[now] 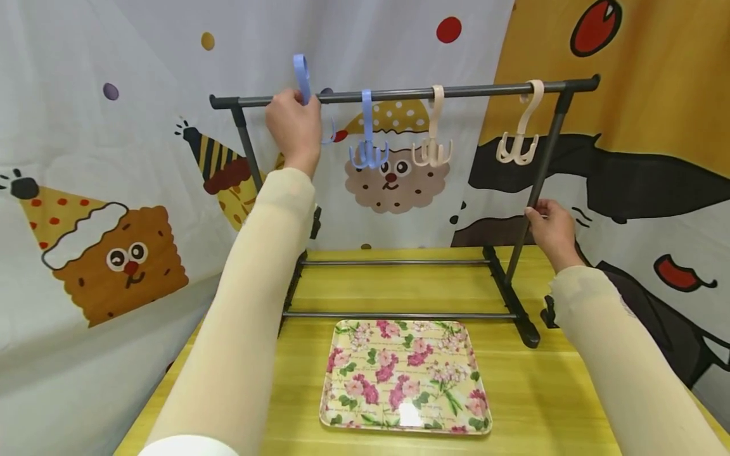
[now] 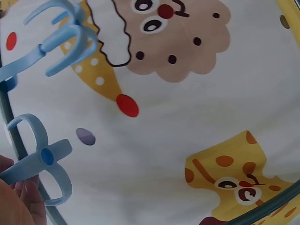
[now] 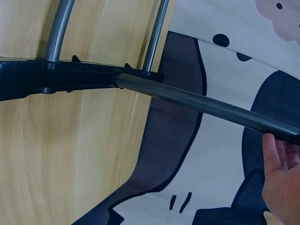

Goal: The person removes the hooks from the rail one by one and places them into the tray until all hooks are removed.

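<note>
My left hand (image 1: pixel 293 130) grips a blue multi-prong hook (image 1: pixel 302 76) at the left end of the rack's top rail (image 1: pixel 399 95). Its curved top sticks up above the rail, and its prongs (image 2: pixel 47 157) point away from the hand in the left wrist view. To its right hang another blue hook (image 1: pixel 368 130) and two cream hooks, one near the middle (image 1: pixel 435 130) and one by the right end (image 1: pixel 521 133). My right hand (image 1: pixel 552 233) holds the rack's right post (image 1: pixel 536 183) partway up, its fingertips against the tube in the right wrist view.
The dark rack stands on a yellow wooden table (image 1: pixel 547 405), its feet (image 1: pixel 516 310) joined by two low bars. A flowered tray (image 1: pixel 405 377) lies in front of it. Behind hangs a cartoon-printed cloth (image 1: pixel 171 76). A small black object (image 1: pixel 549 312) is beside the right foot.
</note>
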Demonstrator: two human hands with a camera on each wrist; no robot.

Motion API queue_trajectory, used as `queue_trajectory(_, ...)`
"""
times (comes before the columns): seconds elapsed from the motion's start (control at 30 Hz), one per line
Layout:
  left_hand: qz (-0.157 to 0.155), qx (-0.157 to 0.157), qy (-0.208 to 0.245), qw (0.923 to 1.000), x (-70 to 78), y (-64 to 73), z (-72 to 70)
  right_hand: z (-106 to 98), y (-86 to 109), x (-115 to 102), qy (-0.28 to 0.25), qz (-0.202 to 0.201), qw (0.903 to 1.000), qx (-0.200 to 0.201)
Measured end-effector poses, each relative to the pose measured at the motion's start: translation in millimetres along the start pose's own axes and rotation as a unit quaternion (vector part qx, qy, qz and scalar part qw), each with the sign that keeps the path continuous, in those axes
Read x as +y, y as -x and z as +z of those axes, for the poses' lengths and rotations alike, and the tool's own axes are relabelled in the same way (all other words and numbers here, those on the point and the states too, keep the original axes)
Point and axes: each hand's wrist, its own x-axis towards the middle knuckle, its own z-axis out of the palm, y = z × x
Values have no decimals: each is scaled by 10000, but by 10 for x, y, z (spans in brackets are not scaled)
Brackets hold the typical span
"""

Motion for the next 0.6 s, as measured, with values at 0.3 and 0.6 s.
queue_trajectory(0.3,86,-466,148,9988,32,112,-233,-19,-6,-27,29,-196,9998,84)
queue_trajectory(0.6,0,-1660,639,9841,-296,553,-344,-2,9,23,126,-376,9992,101)
